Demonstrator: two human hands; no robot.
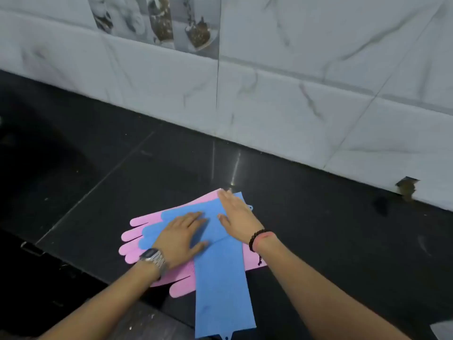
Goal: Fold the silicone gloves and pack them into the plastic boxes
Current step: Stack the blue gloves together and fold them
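Blue silicone gloves [220, 285] lie on top of pink silicone gloves [133, 241] on a black countertop [318, 217]. One blue cuff stretches toward me past the counter's front edge; another blue glove lies crosswise, its fingers pointing left over the pink fingers. My left hand [182, 238] presses flat on the crosswise blue glove. My right hand [236, 214] lies flat with straight fingers on the far end of the blue gloves. No plastic box shows.
A white marble-tiled wall [294, 82] runs along the back of the counter. A chipped hole in the wall [407, 188] sits at the right. A pale object [443, 330] peeks in at the bottom right corner.
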